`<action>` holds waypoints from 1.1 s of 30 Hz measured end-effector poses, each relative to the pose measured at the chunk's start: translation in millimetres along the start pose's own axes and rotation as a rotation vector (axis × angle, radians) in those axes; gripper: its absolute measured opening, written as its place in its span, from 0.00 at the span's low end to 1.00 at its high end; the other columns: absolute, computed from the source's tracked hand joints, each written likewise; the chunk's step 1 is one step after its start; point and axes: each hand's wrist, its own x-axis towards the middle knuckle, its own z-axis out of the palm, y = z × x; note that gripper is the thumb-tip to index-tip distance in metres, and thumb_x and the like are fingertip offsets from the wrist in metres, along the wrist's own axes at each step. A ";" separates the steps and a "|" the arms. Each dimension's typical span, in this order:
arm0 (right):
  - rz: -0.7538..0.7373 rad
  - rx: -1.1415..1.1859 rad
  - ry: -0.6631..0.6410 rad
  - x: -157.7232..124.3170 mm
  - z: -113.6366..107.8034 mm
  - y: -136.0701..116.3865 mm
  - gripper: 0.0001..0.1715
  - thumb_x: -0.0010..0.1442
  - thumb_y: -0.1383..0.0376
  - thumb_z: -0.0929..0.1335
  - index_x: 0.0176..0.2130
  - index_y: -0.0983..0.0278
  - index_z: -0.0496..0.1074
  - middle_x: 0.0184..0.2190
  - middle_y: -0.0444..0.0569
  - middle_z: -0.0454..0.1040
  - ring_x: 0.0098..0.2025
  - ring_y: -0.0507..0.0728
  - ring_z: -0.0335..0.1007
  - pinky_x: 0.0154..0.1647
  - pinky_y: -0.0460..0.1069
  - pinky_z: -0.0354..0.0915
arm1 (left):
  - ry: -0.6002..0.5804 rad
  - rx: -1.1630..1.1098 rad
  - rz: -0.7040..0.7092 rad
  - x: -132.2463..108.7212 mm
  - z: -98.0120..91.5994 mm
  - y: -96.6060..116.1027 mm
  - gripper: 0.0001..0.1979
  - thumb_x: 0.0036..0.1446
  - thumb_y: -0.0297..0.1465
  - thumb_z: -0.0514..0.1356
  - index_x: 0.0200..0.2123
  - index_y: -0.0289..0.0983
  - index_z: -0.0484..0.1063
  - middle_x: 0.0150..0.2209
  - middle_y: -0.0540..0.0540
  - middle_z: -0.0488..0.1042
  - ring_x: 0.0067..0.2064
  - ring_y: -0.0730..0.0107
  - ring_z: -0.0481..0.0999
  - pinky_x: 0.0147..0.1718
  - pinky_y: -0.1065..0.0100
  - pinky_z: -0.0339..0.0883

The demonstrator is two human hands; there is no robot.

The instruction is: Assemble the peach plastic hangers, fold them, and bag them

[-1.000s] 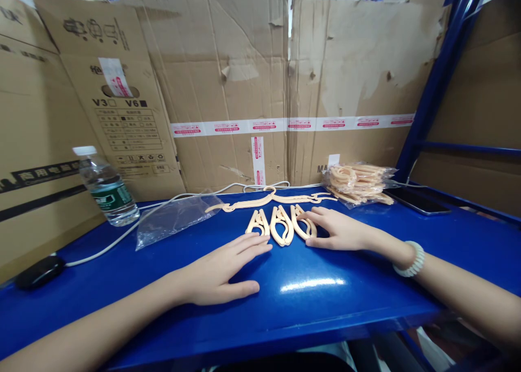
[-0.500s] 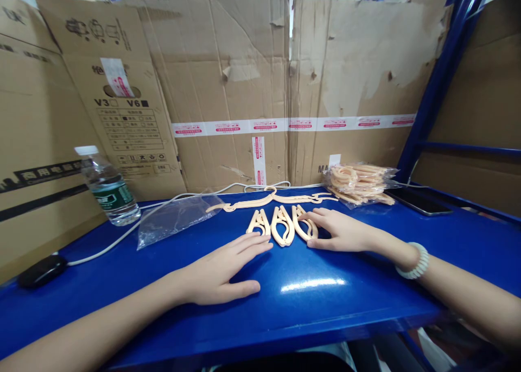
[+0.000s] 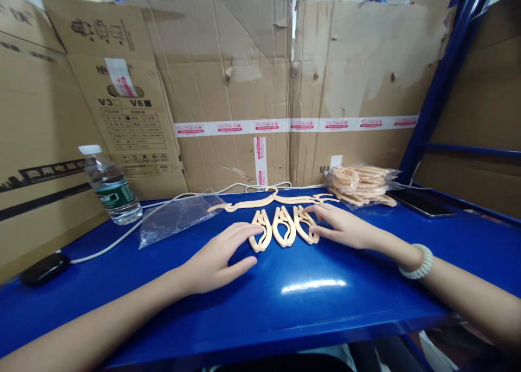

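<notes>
Three folded beige plastic hangers (image 3: 284, 226) lie side by side on the blue table (image 3: 309, 290). My left hand (image 3: 217, 258) rests flat with fingers apart, its fingertips touching the leftmost hanger. Beside the rightmost hanger lies my right hand (image 3: 342, 226), fingers extended and touching it; a white bead bracelet is on that wrist. Behind the three, an unfolded beige hanger (image 3: 272, 198) lies flat.
A clear empty plastic bag (image 3: 179, 213) and a water bottle (image 3: 109, 186) sit at the left, with a black mouse (image 3: 39, 268) and its white cable. A bag of packed hangers (image 3: 360, 183) and a phone (image 3: 423, 203) lie at the right. Cardboard walls enclose the back.
My left hand slid forward until its fingertips reached the leftmost hanger. My right hand shifted slightly forward along the rightmost hanger.
</notes>
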 end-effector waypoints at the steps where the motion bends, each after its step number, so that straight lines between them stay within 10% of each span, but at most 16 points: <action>1: 0.004 -0.005 0.027 0.7 -0.1 2.2 0.26 0.67 0.52 0.60 0.55 0.65 0.65 0.41 0.56 0.70 0.42 0.63 0.67 0.43 0.56 0.64 | 0.032 -0.003 -0.021 0.4 -0.3 -0.8 0.22 0.65 0.36 0.53 0.61 0.41 0.58 0.62 0.43 0.63 0.64 0.58 0.60 0.62 0.53 0.56; 12: -0.009 0.007 0.292 13.0 13.6 54.7 0.15 0.64 0.61 0.61 0.47 0.65 0.70 0.40 0.56 0.73 0.42 0.62 0.71 0.44 0.57 0.69 | 0.128 -0.076 -0.139 2.4 4.3 -7.2 0.19 0.61 0.32 0.56 0.56 0.42 0.63 0.57 0.44 0.68 0.59 0.59 0.67 0.59 0.55 0.60; 33: 0.008 -0.105 0.131 21.5 31.5 89.2 0.29 0.65 0.62 0.60 0.62 0.71 0.61 0.59 0.64 0.65 0.61 0.67 0.62 0.61 0.63 0.60 | 0.101 -0.045 -0.126 1.3 7.7 -9.8 0.20 0.61 0.32 0.56 0.56 0.41 0.63 0.57 0.43 0.68 0.59 0.58 0.66 0.59 0.54 0.60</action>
